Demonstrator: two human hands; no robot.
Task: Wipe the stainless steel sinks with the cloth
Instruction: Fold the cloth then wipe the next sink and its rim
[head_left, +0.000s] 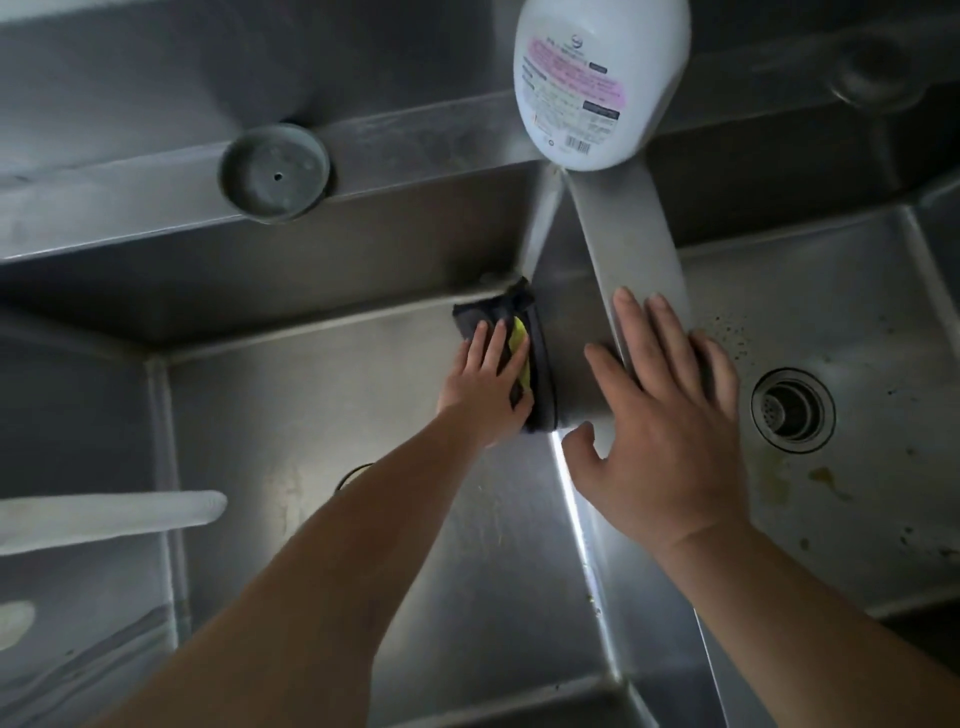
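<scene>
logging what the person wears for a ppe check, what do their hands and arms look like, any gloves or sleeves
Both are bare. The left hand and right hand wear no gloves, and no rings, watch or bands show on the fingers or wrists. Both forearms are uncovered to the frame's bottom edge, with no sleeve in view.

cloth (519, 332): dark grey, yellow patch | bottle (597, 78): white, pink label

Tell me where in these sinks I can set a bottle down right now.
Bare steel: the left basin floor between its back wall and the left forearm, and the right basin floor behind the drain strainer, though speckled with residue. Crowded: the divider, with the white bottle at its far end, the right hand on it, and the left hand pressing the cloth beside it.
</scene>
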